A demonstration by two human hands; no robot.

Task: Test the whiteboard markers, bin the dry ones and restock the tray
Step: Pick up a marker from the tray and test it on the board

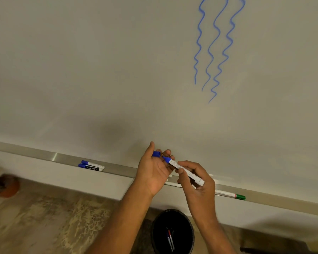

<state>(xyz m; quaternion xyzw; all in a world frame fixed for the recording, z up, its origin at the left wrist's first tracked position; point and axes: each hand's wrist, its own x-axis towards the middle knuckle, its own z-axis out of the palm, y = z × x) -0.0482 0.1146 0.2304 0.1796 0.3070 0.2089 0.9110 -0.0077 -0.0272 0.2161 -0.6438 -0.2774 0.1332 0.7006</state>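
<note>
My right hand (195, 180) grips a white marker with a blue tip (186, 172), uncapped, its tip pointing up-left. My left hand (154, 169) holds the blue cap (156, 154) between thumb and fingers, just left of the tip and apart from it. Both hands hover over the metal tray (117, 169) under the whiteboard (117, 70). Three wavy blue lines (215, 48) are drawn on the board. Two blue-capped markers (91, 165) lie on the tray at the left. A green-capped marker (230, 195) lies on it at the right.
A black bin (173, 231) stands on the floor below my hands, with two markers (170, 239) inside. A blurred orange pot (6, 186) sits at the far left. More white markers (173, 183) lie on the tray, partly hidden behind my hands.
</note>
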